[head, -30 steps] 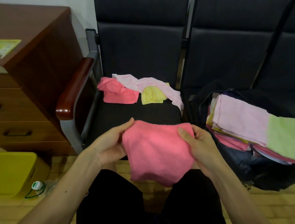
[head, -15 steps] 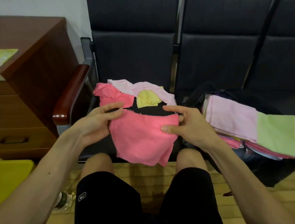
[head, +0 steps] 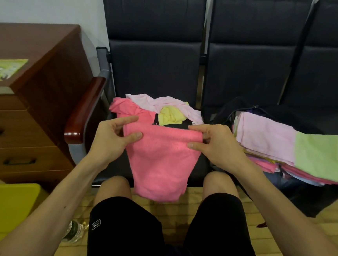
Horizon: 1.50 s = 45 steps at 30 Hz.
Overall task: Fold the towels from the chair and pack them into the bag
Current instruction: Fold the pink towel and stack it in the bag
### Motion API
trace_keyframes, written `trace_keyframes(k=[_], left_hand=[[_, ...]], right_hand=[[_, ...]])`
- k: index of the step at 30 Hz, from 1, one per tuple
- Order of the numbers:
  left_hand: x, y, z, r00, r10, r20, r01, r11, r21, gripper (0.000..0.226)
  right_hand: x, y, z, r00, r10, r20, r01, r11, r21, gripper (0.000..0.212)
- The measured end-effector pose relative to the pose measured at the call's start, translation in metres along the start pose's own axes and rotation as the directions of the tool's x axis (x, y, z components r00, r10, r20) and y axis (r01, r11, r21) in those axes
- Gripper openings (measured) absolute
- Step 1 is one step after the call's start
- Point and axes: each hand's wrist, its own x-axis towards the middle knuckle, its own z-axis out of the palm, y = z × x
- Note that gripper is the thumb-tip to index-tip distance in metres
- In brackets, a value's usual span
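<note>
Head view, frame centre: left hand (head: 110,137) and right hand (head: 215,146) pinch pink towel (head: 161,160) top corners (towel hangs).

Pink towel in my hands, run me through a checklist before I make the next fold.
1. Left grip pinches the pink towel at its top left corner: ok.
2. Right grip pinches its top right corner: ok.
3. Top edge stretched straight between them: ok.
4. Lower part flat: not ok, it hangs bunched past the seat edge.
5. Room left in the bag under the folded stack: cannot tell.
</note>
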Motion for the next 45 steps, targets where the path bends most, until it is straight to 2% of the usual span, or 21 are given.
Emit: trace_keyframes(k=[5,11,18,21,28,33,36,39,41,43,44,45], left_hand=[[-0.003,-0.004,0.004,0.998,0.039,-0.051,-0.037,0.998,0.052,0.037],[-0.008,-0.006,0.011,0.98,0.181,-0.084,-0.162,0.968,0.189,0.024],[-0.009,-0.005,0.017,0.978,0.192,-0.082,-0.178,0.972,0.151,0.023],[-0.012,-0.004,0.018,0.98,0.179,-0.087,-0.168,0.979,0.118,0.021],[-0.022,-0.015,0.032,0.991,0.12,-0.055,-0.114,0.988,0.105,0.026],[-0.022,-0.02,0.036,0.986,0.136,-0.091,-0.116,0.973,0.199,0.03],[-0.028,-0.026,0.037,0.988,0.155,-0.02,-0.148,0.971,0.189,0.026],[-0.036,-0.033,0.042,0.978,0.195,0.071,-0.198,0.98,0.033,0.025],[-0.04,-0.031,0.048,0.973,0.193,0.126,-0.185,0.98,-0.072,0.014],[-0.041,-0.024,0.053,0.975,0.197,0.105,-0.189,0.978,-0.086,0.008],[-0.04,-0.021,0.055,0.975,0.207,0.078,-0.202,0.977,-0.07,0.009],[-0.039,-0.017,0.057,0.975,0.217,0.057,-0.213,0.975,-0.062,0.011]], right_hand=[[-0.004,0.002,0.006,0.994,-0.004,-0.111,-0.004,0.998,-0.068,0.044],[-0.006,0.015,0.016,0.965,-0.002,-0.261,-0.011,0.999,-0.047,0.028],[-0.005,0.034,0.021,0.947,-0.009,-0.321,-0.01,0.998,-0.057,0.012],[-0.005,0.044,0.021,0.96,0.03,-0.279,-0.028,1.0,0.01,0.01],[-0.019,0.068,0.035,0.99,0.125,-0.071,-0.112,0.982,0.154,0.014],[-0.024,0.08,0.04,0.991,0.135,-0.023,-0.12,0.935,0.335,0.005],[-0.031,0.087,0.045,0.994,0.112,0.022,-0.109,0.881,0.461,0.005],[-0.04,0.09,0.054,0.991,0.128,0.049,-0.132,0.8,0.585,0.008],[-0.043,0.087,0.059,0.984,0.173,0.04,-0.149,0.689,0.709,0.012],[-0.043,0.081,0.06,0.974,0.222,0.055,-0.168,0.531,0.831,0.018],[-0.044,0.077,0.061,0.97,0.234,0.064,-0.172,0.477,0.862,0.02],[-0.046,0.076,0.066,0.966,0.247,0.078,-0.189,0.467,0.864,0.02]])
